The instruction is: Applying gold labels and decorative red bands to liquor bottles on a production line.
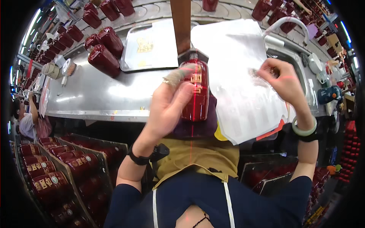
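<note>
A dark red glass bottle (201,105) with gold lettering lies in front of me, neck pointing away, crossed by a red light line. My left hand (167,102) is closed against its left side, thumb and wrapped index finger pressing on the front near the lettering. A pale cover (173,77) sits on that finger. Off to the right, my right hand (281,78) is raised over a large white sheet (239,98), its thumb and fingers pinched together. A small blurred bit shows at its fingertips; I cannot make out what it is.
A brown post (180,26) stands beyond the bottle. To its left are a tray (131,57) with a gold-marked sheet and several red bottles (102,60). A curved faucet (291,21) rises at right. Crates of bottles (49,180) stand below left; a bottle-laden conveyor (152,9) runs behind.
</note>
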Demonstrator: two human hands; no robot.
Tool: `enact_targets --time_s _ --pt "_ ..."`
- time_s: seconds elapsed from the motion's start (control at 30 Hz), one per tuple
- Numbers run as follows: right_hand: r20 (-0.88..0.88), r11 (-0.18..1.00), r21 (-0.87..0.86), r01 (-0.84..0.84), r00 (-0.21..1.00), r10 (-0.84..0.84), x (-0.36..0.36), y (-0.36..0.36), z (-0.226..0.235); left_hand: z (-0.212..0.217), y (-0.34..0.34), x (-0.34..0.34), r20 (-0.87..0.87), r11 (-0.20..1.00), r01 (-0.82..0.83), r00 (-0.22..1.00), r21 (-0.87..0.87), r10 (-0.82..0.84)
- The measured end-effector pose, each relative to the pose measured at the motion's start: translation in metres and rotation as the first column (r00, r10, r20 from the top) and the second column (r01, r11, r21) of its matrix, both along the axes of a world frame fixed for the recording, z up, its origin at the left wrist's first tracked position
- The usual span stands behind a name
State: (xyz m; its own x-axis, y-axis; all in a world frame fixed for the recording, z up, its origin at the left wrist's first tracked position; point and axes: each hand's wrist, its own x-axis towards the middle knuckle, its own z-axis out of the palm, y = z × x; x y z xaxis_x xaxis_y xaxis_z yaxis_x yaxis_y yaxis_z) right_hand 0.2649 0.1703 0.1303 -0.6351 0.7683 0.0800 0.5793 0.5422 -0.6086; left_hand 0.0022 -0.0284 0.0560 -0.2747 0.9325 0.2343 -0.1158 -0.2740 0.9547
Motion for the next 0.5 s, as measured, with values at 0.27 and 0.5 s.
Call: enact_targets --time_s 0.27,0.5 --pt "-0.171 0.950 -0.253 -0.184 0.975 0.143 -0.051 -0.057 0.034 0.006 0.024 0.013 -0.096 0.976 0.216 0.972 -0.020 -0.217" --pt "-0.148 0.903 -0.397 -0.168 0.982 0.117 -0.044 -0.072 0.010 0.020 -0.013 -0.016 -0.147 0.964 0.196 0.963 -0.181 -0.224"
